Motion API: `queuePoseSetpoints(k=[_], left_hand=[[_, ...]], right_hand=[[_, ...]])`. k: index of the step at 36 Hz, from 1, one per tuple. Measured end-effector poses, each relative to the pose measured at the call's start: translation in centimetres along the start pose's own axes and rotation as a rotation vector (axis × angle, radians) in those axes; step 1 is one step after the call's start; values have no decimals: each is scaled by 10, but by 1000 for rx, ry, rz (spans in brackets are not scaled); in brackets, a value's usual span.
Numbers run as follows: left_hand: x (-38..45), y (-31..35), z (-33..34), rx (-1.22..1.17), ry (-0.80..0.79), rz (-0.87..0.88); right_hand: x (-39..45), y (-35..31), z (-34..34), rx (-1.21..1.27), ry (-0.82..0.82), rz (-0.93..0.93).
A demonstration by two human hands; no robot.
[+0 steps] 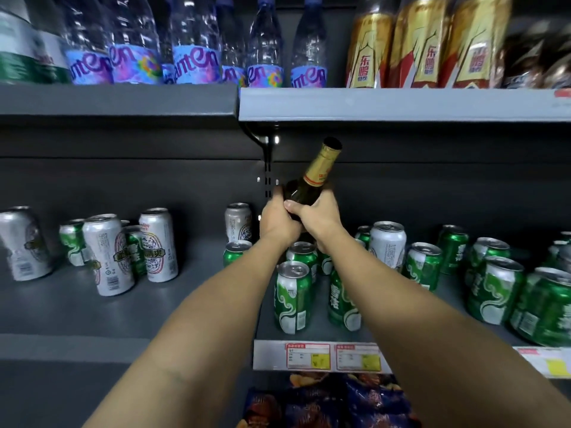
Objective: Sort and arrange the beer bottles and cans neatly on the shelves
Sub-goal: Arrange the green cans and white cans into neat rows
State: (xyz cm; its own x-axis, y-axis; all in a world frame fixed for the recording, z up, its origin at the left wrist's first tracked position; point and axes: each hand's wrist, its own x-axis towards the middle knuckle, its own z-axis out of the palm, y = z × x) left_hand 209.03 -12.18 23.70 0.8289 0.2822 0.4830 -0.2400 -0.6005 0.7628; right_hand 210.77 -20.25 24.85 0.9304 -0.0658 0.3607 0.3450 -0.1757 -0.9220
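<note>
Beer bottle tilted right; body inside two-hand grip.

One head-worn camera looks forward, close to the shelves.

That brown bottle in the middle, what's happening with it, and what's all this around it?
A person is sorting drinks on shop shelves. Both hands, left hand and right hand, grip a brown beer bottle with a gold foil neck, held tilted above the middle shelf. Below it stand green cans, with white cans loosely grouped to the left. The upper shelf carries water bottles and golden bottles.
</note>
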Motion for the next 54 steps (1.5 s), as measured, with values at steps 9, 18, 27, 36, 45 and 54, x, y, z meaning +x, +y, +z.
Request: queuePoseSetpoints(k=[9,18,27,36,45,54], left_hand=[[-49,45,-8,43,72,139],[-108,81,-25,18,122,173],[-163,108,-36,-161,142,190],[-233,116,-30,-182,-36,149],[-313,135,25,-193,-307,113],[-379,194,124,-145,-530,213]], right_hand=[[-53,-22,-43,-42,90,-145],[-118,-49,-80,-114,106,-260],[-183,-78,-112,-248,189,-318],[-257,-73,-146,-369,281,-215],[-312,-32,-217,-493,349,-48],[-349,5,-342,-517,527,108]])
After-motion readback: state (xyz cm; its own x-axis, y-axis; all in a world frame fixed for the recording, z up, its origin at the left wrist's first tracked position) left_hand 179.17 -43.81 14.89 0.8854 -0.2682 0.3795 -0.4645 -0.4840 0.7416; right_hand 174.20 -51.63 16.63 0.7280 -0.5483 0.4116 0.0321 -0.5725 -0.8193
